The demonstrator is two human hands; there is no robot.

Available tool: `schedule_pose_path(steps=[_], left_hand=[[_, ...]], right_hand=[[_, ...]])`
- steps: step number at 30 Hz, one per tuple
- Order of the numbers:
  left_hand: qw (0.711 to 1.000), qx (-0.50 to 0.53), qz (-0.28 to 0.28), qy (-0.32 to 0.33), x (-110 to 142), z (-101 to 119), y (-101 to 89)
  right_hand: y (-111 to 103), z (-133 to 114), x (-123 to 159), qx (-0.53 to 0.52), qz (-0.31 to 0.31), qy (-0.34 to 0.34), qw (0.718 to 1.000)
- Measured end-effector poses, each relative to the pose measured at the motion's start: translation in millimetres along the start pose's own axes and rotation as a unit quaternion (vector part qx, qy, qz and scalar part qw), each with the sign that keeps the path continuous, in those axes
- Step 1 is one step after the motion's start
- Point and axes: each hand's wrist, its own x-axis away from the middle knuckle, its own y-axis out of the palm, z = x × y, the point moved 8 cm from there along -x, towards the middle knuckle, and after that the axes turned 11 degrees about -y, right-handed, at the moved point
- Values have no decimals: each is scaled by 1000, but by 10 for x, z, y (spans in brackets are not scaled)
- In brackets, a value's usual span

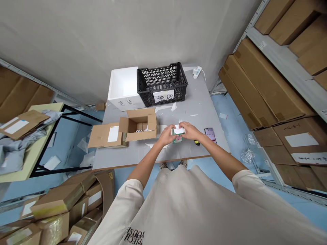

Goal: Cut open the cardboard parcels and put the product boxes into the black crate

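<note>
Between my two hands, over the front of the grey table (194, 112), is a small white and green box (178, 130). My left hand (167, 135) grips its left side, and my right hand (189, 131) grips its right side. Below it shows a green and pink printed surface; whether that belongs to the same box I cannot tell. An open cardboard box (141, 136) with small white items inside stands left of my left hand. A phone (210, 135) with a lit screen and a small yellow and black object (197, 143) lie near my right forearm.
At the table's back stand a white foam box (127, 102) and a black plastic crate (163, 89). A power strip (197, 72) lies back right. Another cardboard box (107, 136) is at left. Shelves of cartons (270, 88) flank the right; piled parcels (61, 200) fill the lower left.
</note>
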Motion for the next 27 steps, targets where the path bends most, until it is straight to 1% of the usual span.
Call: schedule_pose_path(steps=[4, 6, 9, 12, 14, 18, 20, 22, 24, 27], left_hand=[[999, 13, 30, 30, -60, 207, -263], [998, 16, 44, 44, -98, 276, -389], [996, 26, 63, 62, -162, 352, -585], [990, 40, 96, 93, -235, 435, -829], [983, 46, 130, 118, -295, 482, -1026], [964, 54, 216, 146, -477, 488, -1475], [953, 55, 255, 154, -605, 454, -1724], [944, 54, 282, 163, -758, 400, -1983], [940, 58, 289, 175, -947, 313, -2228], [943, 71, 269, 185, -1282, 80, -2514]], right_hand=[[-341, -176, -213, 16, 5, -35, 999], [-455, -254, -324, 20, 0, -52, 998], [-590, -335, -507, 37, -1, -59, 998], [-751, -410, -748, 61, 26, -62, 996], [-871, -463, -958, 78, 50, -68, 993], [-1076, -545, -1501, 112, 91, -80, 986], [-1131, -563, -1826, 129, 102, -91, 982], [-1158, -548, -2178, 144, 112, -105, 978], [-1158, -490, -2543, 154, 122, -115, 974], [-1075, -331, -3087, 158, 128, -119, 972]])
